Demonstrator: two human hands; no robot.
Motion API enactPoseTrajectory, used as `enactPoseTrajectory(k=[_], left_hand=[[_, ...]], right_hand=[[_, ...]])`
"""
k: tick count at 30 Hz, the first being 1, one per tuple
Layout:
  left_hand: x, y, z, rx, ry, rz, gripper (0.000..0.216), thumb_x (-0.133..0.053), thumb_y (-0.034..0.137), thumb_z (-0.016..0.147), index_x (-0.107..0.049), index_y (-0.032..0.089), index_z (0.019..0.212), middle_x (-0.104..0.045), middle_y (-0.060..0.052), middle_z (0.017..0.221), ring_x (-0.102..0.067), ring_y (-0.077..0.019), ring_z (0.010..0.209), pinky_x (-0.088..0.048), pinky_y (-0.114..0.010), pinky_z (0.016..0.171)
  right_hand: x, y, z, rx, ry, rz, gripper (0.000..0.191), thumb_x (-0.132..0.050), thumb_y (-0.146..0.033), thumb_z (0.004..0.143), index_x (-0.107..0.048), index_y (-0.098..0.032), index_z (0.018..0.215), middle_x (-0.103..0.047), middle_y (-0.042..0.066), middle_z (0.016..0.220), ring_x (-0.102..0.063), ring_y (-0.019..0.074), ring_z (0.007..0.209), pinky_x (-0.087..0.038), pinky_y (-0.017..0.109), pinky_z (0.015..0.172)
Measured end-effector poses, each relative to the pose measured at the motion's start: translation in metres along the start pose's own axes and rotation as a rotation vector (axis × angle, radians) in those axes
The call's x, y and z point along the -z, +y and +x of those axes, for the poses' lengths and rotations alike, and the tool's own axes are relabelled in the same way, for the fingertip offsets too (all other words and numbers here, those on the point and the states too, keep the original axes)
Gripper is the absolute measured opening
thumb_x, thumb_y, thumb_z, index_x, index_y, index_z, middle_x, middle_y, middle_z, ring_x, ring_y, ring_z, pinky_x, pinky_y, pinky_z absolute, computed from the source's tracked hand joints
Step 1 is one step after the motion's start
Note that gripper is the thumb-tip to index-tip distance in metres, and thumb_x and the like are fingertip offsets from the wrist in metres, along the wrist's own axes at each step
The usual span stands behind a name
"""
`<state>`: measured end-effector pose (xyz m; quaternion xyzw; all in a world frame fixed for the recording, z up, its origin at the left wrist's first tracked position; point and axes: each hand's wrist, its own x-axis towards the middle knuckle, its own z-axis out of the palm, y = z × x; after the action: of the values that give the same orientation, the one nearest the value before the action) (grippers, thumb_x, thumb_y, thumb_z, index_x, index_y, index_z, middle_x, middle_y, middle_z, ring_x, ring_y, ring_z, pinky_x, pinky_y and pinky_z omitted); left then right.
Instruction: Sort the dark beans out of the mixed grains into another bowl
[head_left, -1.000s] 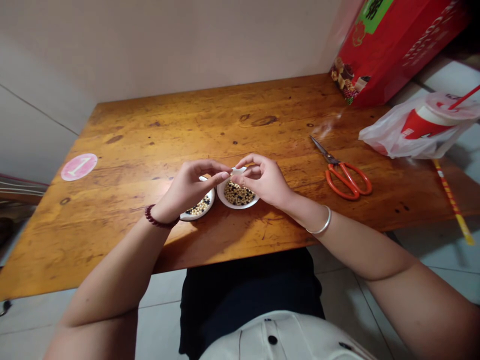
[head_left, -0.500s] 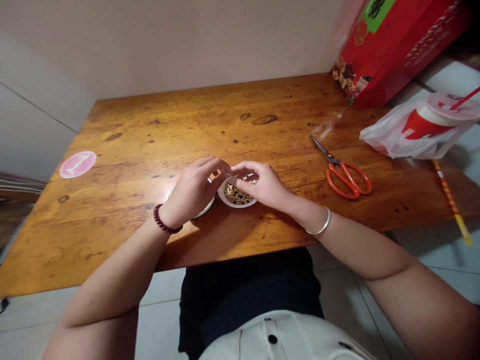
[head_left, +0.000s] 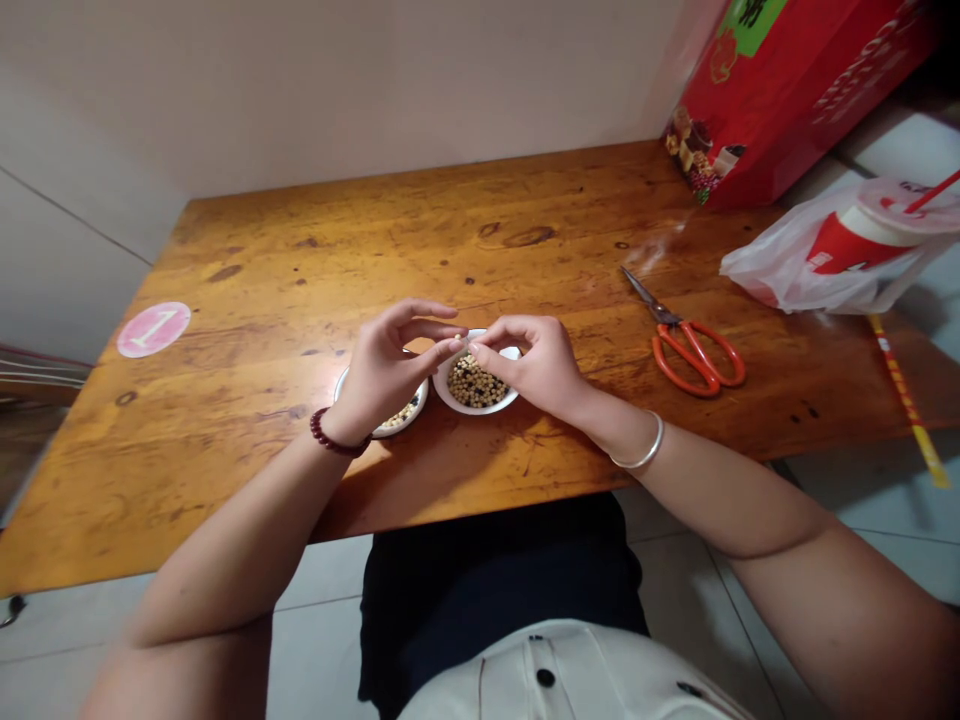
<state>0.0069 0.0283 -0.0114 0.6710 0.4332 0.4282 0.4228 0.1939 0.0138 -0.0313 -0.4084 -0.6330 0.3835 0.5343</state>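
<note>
Two white bowls stood side by side on one worktop (head_left: 247, 400), the left bowl (head_left: 420, 407) partly hidden by the left hand (head_left: 384, 368), the right bowl (head_left: 441, 388) below the fingertips. Both held pale and dark beans (head_left: 474, 383), too many to count. The left hand's upper fingers were spread, one pale piece (head_left: 457, 338) showing at its thumb tip; the right hand (head_left: 544, 362) had thumb and forefinger drawn together. Whether either gripped anything could not be told. One pair of scissors (head_left: 666, 318) and one cup (head_left: 855, 240) lay rightward.
</note>
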Motion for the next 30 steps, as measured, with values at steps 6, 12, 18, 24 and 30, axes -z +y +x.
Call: enactPoseTrajectory(k=[6,12,18,24,30], left_hand=[[-0.0011,0.0017,-0.0010,0.005,0.009,-0.023,0.039,-0.085,0.032,0.071,-0.067,0.017,0.102,-0.075,-0.008,0.097,-0.074,-0.0214,0.095,-0.059,-0.017,0.059],[-0.0005,0.0003,-0.0004,-0.007,0.023,0.013,0.034,-0.083,0.034,0.073,-0.068,0.017,0.099,-0.074,-0.008,0.098,-0.073,-0.0204,0.094,-0.057,-0.016,0.057],[0.0000,0.0015,-0.0012,-0.027,0.005,0.043,0.033,-0.083,0.040,0.072,-0.070,0.016,0.092,-0.074,-0.008,0.094,-0.073,-0.0191,0.091,-0.057,-0.017,0.059],[0.0007,0.0013,-0.0012,-0.024,0.010,0.068,0.038,-0.083,0.046,0.070,-0.070,0.016,0.091,-0.074,-0.009,0.094,-0.072,-0.0199,0.089,-0.057,-0.019,0.059],[0.0014,0.0025,-0.0006,-0.046,0.002,0.090,0.036,-0.081,0.048,0.072,-0.071,0.016,0.087,-0.074,-0.008,0.090,-0.071,-0.0189,0.085,-0.057,-0.021,0.059]], right_hand=[[0.0009,-0.0004,-0.0008,0.020,-0.019,-0.031,0.007,-0.072,-0.022,0.074,-0.071,-0.017,0.069,-0.074,0.001,0.069,-0.066,0.0120,0.062,-0.053,0.024,0.064],[0.0015,-0.0022,-0.0007,0.039,-0.029,-0.009,0.008,-0.071,-0.023,0.075,-0.071,-0.017,0.070,-0.074,0.001,0.071,-0.065,0.0114,0.063,-0.051,0.023,0.064],[0.0012,-0.0021,-0.0001,0.032,-0.042,0.009,0.009,-0.072,-0.024,0.075,-0.071,-0.017,0.069,-0.075,0.002,0.072,-0.065,0.0120,0.063,-0.052,0.023,0.063],[0.0019,-0.0044,-0.0007,-0.003,-0.051,-0.013,0.011,-0.071,-0.027,0.076,-0.071,-0.019,0.068,-0.075,0.001,0.072,-0.065,0.0132,0.064,-0.053,0.025,0.065],[0.0017,-0.0034,-0.0009,0.004,-0.046,0.004,0.010,-0.071,-0.026,0.076,-0.071,-0.018,0.070,-0.076,0.002,0.074,-0.066,0.0134,0.065,-0.054,0.025,0.066]])
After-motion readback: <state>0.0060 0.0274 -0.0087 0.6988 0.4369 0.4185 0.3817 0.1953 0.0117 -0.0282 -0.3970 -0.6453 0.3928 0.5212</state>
